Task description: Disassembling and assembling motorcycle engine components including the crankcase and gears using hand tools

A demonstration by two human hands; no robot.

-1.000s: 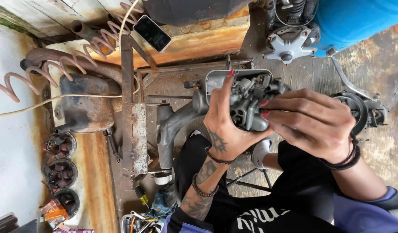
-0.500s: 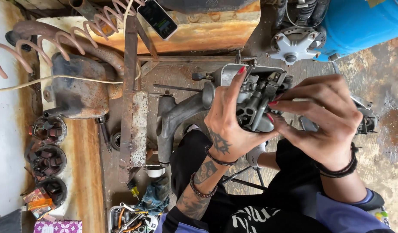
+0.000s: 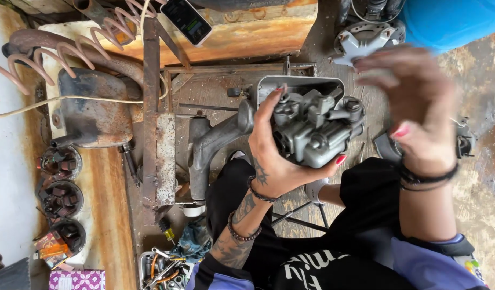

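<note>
One grey carburettor (image 3: pixel 314 131) sits in the left hand (image 3: pixel 271 156), fingers curled round it from the left, thumb under its near edge. The right hand (image 3: pixel 414 102), blurred, hovers just right of it, fingers loosely spread, touching nothing. Far off lies one phone (image 3: pixel 186 19); three round wound coils (image 3: pixel 59 193) line the left.

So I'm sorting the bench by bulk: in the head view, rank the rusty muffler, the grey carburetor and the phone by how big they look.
1. Rusty muffler, largest.
2. Grey carburetor, held in the left hand; it sits nearer the camera, so this gap is unsure.
3. Phone, smallest, partly cut off.
</note>
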